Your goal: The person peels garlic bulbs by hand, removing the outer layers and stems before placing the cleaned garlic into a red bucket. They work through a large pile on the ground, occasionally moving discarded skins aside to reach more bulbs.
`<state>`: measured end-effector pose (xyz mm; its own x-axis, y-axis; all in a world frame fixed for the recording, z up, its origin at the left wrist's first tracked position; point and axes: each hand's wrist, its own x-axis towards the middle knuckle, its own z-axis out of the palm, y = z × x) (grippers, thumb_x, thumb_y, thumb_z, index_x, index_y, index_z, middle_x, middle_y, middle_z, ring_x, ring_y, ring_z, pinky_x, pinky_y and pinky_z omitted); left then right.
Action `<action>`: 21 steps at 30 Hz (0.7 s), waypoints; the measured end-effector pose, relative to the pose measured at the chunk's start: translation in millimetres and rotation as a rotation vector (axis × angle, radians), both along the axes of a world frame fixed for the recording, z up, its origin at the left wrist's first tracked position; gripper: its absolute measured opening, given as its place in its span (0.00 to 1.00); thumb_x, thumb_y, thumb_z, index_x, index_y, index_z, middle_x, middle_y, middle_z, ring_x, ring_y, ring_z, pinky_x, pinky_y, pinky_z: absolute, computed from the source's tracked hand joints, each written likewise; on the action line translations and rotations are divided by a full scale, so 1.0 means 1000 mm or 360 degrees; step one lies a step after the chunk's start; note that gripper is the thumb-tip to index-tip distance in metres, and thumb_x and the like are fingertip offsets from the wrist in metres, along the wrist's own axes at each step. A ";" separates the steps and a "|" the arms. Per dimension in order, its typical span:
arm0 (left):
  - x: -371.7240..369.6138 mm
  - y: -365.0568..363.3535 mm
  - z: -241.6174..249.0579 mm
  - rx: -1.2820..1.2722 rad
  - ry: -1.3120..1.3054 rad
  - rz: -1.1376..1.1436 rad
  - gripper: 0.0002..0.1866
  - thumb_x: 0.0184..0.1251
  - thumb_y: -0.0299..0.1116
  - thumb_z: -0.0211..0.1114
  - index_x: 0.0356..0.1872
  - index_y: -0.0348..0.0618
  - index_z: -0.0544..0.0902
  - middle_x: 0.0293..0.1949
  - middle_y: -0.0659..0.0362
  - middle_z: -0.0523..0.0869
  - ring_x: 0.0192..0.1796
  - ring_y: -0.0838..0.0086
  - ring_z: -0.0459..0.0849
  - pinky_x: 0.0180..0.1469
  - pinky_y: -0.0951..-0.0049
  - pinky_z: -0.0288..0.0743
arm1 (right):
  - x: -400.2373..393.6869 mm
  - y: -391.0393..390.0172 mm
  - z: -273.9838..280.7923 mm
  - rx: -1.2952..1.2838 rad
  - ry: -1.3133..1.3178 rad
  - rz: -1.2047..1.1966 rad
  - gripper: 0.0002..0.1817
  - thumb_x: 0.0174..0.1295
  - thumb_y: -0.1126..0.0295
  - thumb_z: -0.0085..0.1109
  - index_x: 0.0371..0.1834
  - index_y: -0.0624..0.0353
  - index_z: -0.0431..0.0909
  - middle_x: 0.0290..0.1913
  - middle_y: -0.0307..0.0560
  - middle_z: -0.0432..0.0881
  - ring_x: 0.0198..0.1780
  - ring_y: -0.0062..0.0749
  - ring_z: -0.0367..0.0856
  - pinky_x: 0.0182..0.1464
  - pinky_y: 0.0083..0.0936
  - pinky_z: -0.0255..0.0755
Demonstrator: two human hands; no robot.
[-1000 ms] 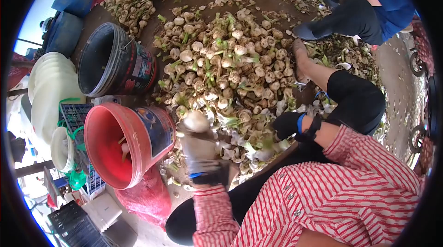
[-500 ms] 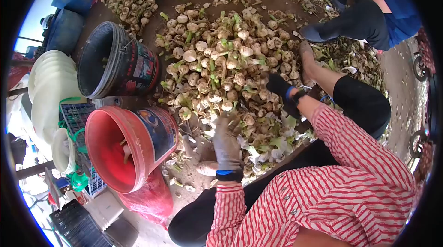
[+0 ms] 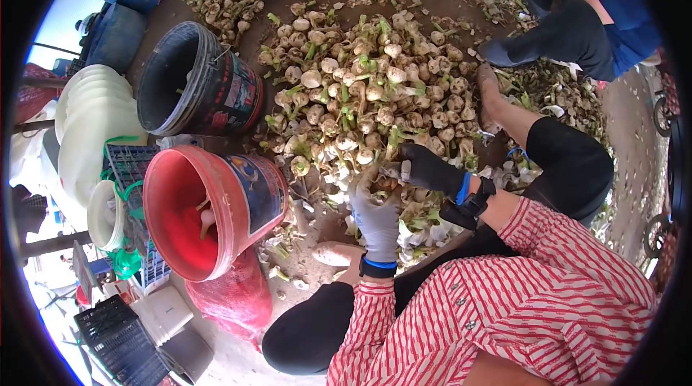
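Note:
My left hand (image 3: pixel 373 216), in a pale grey glove, is raised at the near edge of a heap of garlic bulbs (image 3: pixel 382 87). Its fingers are curled, and what lies in them is mostly hidden. Meeting it from the right is my right hand (image 3: pixel 432 171) in a black glove, its fingertips pinched together on what looks like a garlic bulb (image 3: pixel 389 172) between the two hands. Loose peelings and leaves (image 3: pixel 425 231) lie below my hands. To the left, a red bucket (image 3: pixel 162 234) lies tipped toward me with a garlic bulb (image 3: pixel 207 222) inside.
A dark bucket (image 3: pixel 155 116) stands behind the red one, and a red mesh sack (image 3: pixel 231 299) lies beneath it. White tubs (image 3: pixel 101 134) and a black crate (image 3: pixel 119 343) line the left side. Another person's leg (image 3: pixel 569 40) is at the upper right.
My right hand has come from over the heap toward the left hand, and their fingertips now meet. My left hand has shifted slightly right and its fingers have curled. The view has shifted slightly.

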<state>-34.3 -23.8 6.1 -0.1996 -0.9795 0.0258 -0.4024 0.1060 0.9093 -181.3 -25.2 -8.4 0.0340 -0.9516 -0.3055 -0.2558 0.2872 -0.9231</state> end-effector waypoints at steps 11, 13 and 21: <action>0.015 0.010 -0.006 0.0687 0.0781 0.0177 0.25 0.43 0.21 0.69 0.48 0.39 0.74 0.43 0.59 0.76 0.42 0.76 0.75 0.44 0.78 0.70 | -0.004 0.010 -0.009 -0.0102 -0.0925 0.0064 0.13 0.62 0.67 0.49 0.45 0.63 0.73 0.34 0.44 0.78 0.33 0.21 0.74 0.37 0.19 0.70; 0.016 0.011 -0.012 0.0187 0.0205 0.0029 0.28 0.40 0.22 0.70 0.49 0.42 0.74 0.43 0.56 0.74 0.44 0.71 0.74 0.46 0.73 0.69 | 0.000 0.005 -0.001 -0.0095 -0.0054 0.0255 0.07 0.62 0.73 0.49 0.33 0.67 0.75 0.29 0.42 0.75 0.30 0.21 0.70 0.36 0.21 0.68; 0.015 0.013 0.006 -0.0281 -0.0157 0.0040 0.28 0.37 0.19 0.67 0.47 0.44 0.75 0.44 0.53 0.72 0.48 0.62 0.72 0.52 0.67 0.67 | 0.007 0.021 0.000 0.0108 -0.1169 -0.0045 0.14 0.62 0.68 0.46 0.48 0.62 0.73 0.36 0.35 0.74 0.33 0.14 0.65 0.38 0.16 0.65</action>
<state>-19.4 -10.9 11.6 -0.1852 -0.9663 0.1789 -0.4932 0.2488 0.8336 -174.6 -3.9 -8.4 0.2283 -0.9349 -0.2717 0.4298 0.3472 -0.8335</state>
